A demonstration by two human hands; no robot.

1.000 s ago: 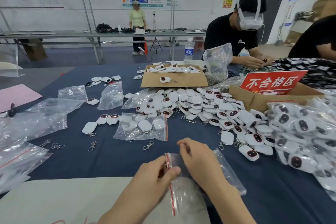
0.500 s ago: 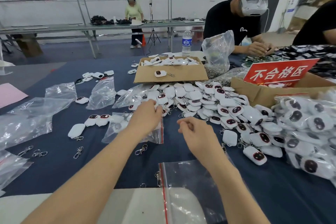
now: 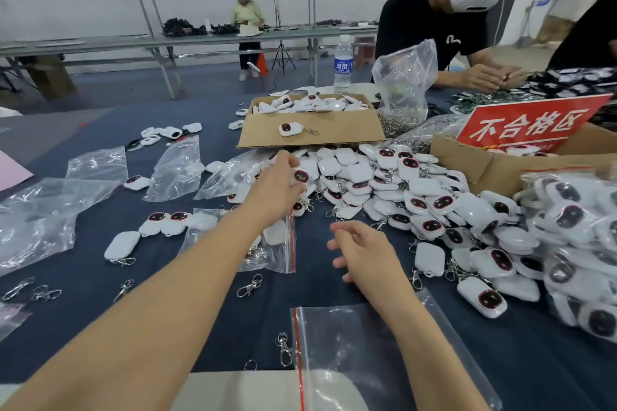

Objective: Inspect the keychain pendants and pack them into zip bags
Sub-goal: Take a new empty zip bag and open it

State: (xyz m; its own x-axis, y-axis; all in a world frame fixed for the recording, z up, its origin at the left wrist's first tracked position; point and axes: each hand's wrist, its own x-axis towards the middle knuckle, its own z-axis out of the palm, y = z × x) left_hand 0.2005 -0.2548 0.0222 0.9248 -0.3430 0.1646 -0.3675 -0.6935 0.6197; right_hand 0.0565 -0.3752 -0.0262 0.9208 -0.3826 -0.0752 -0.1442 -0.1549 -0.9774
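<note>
A second ago both your hands were on the zip bag (image 3: 350, 354) at the near edge of the bench (image 3: 207, 307). Now it lies flat and let go, and your left hand (image 3: 278, 185) has reached to the left fringe of the pendant pile (image 3: 364, 177) in the bench's middle. Its fingers (image 3: 287, 158) curl round one pendant (image 3: 300, 176), dark face showing, so I judge that inspection of a new piece is starting. Your right hand (image 3: 364, 252) hovers between pile and bag, fingers loosely bent, holding nothing.
</note>
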